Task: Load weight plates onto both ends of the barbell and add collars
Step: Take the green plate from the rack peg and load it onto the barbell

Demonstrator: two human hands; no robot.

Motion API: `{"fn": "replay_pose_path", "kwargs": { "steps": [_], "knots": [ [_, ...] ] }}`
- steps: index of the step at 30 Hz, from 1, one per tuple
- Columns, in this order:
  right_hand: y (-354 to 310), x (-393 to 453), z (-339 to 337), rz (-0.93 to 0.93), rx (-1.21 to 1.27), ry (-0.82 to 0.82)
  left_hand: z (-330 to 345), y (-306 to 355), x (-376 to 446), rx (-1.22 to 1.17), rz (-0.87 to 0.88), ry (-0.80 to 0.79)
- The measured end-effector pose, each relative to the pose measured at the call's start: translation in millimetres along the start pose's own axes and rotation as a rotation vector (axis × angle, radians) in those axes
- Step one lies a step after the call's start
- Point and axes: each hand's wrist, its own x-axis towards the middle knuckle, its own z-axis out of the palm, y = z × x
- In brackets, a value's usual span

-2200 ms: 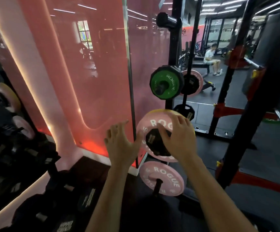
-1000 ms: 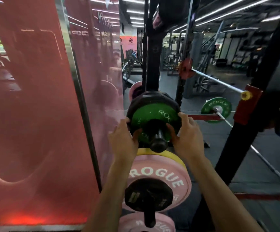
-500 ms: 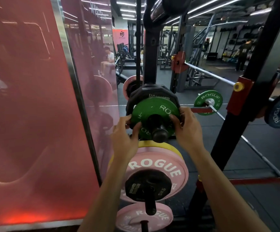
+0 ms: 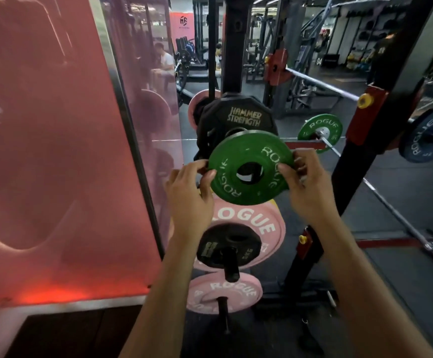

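A small green Rogue plate [image 4: 251, 167] is in the air, tilted, clear of its storage peg. My left hand [image 4: 191, 195] grips its left rim and my right hand [image 4: 304, 187] grips its right rim. Behind it a black Hammer Strength plate [image 4: 241, 117] stays on the rack peg. The barbell [image 4: 324, 85] rests on the rack at the right, with a blue Rogue plate [image 4: 428, 136] on its near end. A second green plate [image 4: 320, 129] hangs on a lower bar further back.
Below my hands, a pink Rogue plate [image 4: 259, 220] with a small black plate [image 4: 225, 246] on it, and a lower pink plate [image 4: 225, 291], sit on storage pegs. A red glass panel [image 4: 55, 151] stands left. The black rack upright [image 4: 381, 125] rises right. People sit far behind.
Both hands went from the lower black plate up to the green plate and slid it off its peg; it is now free and tilted toward me.
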Motion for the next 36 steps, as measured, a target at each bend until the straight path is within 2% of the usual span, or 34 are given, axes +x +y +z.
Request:
{"fn": "replay_pose_path", "kwargs": {
  "steps": [7, 16, 22, 26, 30, 36],
  "knots": [
    [-12, -83, -94, -0.016, -0.111, 0.108, -13, 83, -68, 0.046, 0.077, -0.028],
    [-18, -225, -291, 0.151, -0.346, 0.331, 20, 239, -189, -0.244, 0.197, -0.186],
    [-15, -292, -395, 0.241, -0.459, 0.493, 54, 337, -247, -0.39, 0.264, -0.268],
    [1, -313, -448, 0.275, -0.497, 0.546, 86, 381, -273, -0.481, 0.291, -0.334],
    [33, -312, -487, 0.287, -0.508, 0.585, 127, 416, -291, -0.522, 0.28, -0.305],
    [92, -280, -530, 0.303, -0.44, 0.521, 194, 459, -289, -0.487, 0.175, -0.27]
  ]
}}
